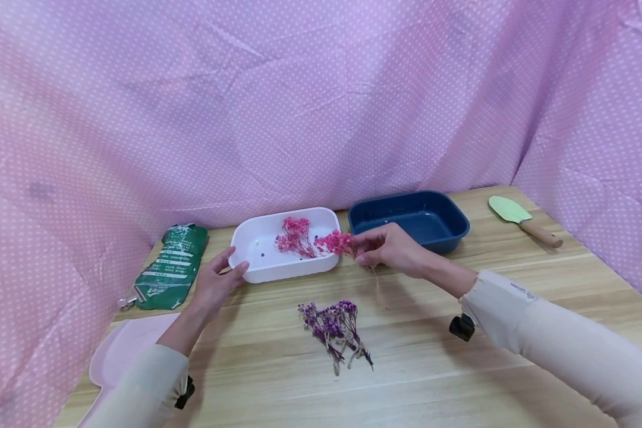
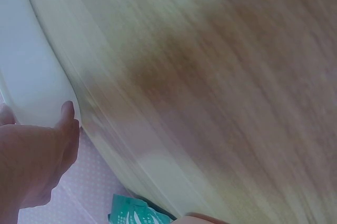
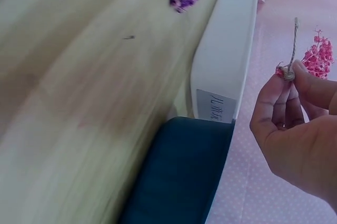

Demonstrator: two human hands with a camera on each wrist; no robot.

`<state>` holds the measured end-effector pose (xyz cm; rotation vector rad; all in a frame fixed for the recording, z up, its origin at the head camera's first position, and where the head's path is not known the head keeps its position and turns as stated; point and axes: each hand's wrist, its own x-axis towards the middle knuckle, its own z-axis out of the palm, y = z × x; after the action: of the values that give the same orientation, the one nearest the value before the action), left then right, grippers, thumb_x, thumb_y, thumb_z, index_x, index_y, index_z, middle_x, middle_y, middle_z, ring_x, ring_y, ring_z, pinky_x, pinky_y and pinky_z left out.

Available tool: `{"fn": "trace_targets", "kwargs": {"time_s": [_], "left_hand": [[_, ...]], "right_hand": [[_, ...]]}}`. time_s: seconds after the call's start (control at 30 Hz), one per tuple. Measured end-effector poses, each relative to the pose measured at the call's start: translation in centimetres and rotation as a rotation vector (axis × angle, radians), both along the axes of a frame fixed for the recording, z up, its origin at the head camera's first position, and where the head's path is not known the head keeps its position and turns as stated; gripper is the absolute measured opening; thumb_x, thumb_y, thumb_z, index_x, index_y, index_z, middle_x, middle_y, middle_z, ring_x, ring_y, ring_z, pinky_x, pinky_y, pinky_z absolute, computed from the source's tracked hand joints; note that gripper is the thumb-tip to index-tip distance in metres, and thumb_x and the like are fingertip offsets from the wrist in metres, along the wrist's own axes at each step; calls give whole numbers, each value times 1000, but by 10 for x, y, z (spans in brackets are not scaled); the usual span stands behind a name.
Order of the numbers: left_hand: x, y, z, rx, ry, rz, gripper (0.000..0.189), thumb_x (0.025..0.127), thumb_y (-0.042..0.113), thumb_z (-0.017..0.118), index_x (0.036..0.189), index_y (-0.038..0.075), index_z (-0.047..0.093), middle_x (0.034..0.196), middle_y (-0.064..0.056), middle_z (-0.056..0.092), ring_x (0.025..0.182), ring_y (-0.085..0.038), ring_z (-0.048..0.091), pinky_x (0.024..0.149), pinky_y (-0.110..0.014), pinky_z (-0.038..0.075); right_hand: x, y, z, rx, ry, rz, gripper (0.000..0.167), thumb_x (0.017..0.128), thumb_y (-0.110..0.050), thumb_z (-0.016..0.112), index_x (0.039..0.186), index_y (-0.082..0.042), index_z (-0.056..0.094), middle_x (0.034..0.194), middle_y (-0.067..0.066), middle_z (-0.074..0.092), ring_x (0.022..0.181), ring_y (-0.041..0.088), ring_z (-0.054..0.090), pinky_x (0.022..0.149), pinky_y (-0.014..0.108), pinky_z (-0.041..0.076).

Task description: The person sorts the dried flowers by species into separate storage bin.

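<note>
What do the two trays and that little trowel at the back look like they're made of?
White tray and blue tray: probably moulded plastic, with smooth rounded rims and a faint sheen. Trowel: pale green blade, matte, plastic or painted metal, hard to tell; its handle looks like bare wood, tan and unpainted.

Both arms wear long cream sleeves that end at the wrists. A small black camera clip (image 1: 462, 327) hangs under the right cuff, and another black clip (image 1: 184, 393) sits under the left cuff.
</note>
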<state>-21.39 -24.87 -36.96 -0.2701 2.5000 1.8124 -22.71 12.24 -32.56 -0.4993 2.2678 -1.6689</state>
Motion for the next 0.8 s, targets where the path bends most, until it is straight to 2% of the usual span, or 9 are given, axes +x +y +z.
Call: {"fn": "trace_targets", "kwargs": {"time_s": [0.2,0.4,0.57,0.8], "left_hand": [[0,0,0,-4,-2,-2,74,92,29,65,153,15,25,150,-20,32,127,-32,45,95,-29,49],[0,0,0,5,7,-4,74,92,29,65,153,14,25,149,-20,33,126,-31,46,93,-26,50],[0,0,0,3,12,-6,75,92,29,65,153,14,25,149,-20,33,125,-31,46,93,-26,50],[-1,0,1,-8,-2,-2,75,92,31,65,153,16,25,149,-20,33,127,-32,45,94,-27,50]], "right_hand": [[-15,-13,5,-47,4,-55,41,83,5,71,123,6,62,94,14,64,79,15,62,74,35,60],[-31,-31,9,-46,32,-116,39,84,-1,72,122,0,65,91,13,65,75,17,60,68,30,59],[-45,-50,11,-77,69,-183,38,83,1,72,121,-1,66,87,12,67,70,14,60,61,23,56],[-57,-76,9,-40,43,-227,38,82,3,72,120,-3,67,85,12,68,70,17,63,66,27,60]]}}
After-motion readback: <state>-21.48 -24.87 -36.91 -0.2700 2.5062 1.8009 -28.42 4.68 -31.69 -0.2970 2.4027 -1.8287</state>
